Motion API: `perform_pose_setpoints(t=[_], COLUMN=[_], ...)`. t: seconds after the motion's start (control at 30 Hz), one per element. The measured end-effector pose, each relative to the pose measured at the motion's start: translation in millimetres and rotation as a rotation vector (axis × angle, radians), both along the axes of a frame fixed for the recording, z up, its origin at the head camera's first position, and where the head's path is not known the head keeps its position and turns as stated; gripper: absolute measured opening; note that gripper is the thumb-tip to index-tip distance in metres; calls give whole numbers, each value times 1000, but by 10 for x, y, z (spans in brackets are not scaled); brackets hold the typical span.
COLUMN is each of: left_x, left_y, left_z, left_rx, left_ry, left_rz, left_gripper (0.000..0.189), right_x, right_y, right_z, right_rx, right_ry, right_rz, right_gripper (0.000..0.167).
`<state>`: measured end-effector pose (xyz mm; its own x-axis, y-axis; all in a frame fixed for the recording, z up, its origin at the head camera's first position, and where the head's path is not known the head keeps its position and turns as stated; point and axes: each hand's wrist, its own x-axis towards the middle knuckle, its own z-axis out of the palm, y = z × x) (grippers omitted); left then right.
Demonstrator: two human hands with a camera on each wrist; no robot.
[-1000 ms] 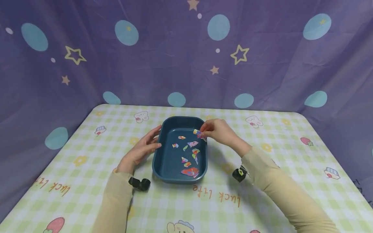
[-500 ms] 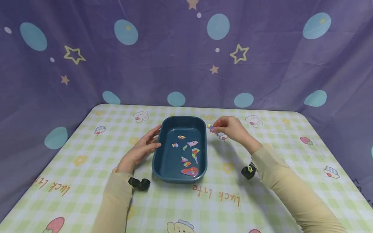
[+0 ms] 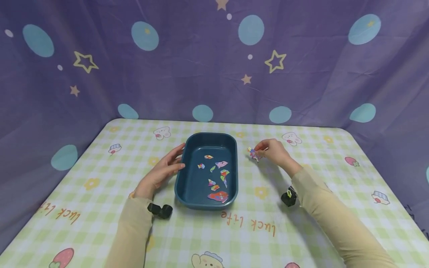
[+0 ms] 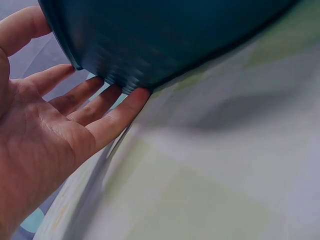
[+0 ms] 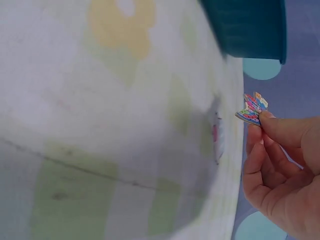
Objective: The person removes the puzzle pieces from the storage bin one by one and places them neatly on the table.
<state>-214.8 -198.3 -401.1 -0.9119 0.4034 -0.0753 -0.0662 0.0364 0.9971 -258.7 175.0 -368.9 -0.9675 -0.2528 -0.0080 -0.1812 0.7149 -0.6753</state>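
Observation:
A deep teal tray (image 3: 181,193) sits on the table with several small, irregular, brightly printed puzzle pieces (image 3: 218,197) scattered over its floor. Against its left side my left hand (image 3: 161,173) rests, thumb at the rim; in the left wrist view the fairly straight fingertips (image 4: 135,97) touch the outer wall. To the right of the tray, my right hand (image 3: 273,152) pinches a multicoloured flat puzzle piece (image 5: 252,110) between thumb and index finger. The right wrist view shows that jagged piece raised over the cloth, its other fingers curled beneath.
A green-and-white checked tablecloth (image 3: 100,230) with printed flowers, fruit and lettering covers the table. Behind stands a purple curtain (image 3: 201,74) with stars and blue spots. Black wrist cameras (image 3: 289,197) are strapped to both forearms.
My right hand has carried the puzzle piece rightward, from over the tray's right rim to above the cloth beside it. The left hand and the tray have stayed in place.

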Motion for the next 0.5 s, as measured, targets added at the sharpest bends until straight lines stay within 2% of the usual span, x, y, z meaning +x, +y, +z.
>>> perform_pose_setpoints(t=[0.23, 0.5], left_x=[-2, -1], left_y=[-5, -15], left_z=[4, -5], left_rx=[0, 3], left_ry=[-5, -6], left_rz=[0, -3], left_gripper=[69, 68], right_x=[-49, -75], right_y=[23, 19], right_z=[-136, -256], right_rx=[10, 24], right_ry=[-19, -24], right_rz=[-32, -32], right_gripper=[12, 12])
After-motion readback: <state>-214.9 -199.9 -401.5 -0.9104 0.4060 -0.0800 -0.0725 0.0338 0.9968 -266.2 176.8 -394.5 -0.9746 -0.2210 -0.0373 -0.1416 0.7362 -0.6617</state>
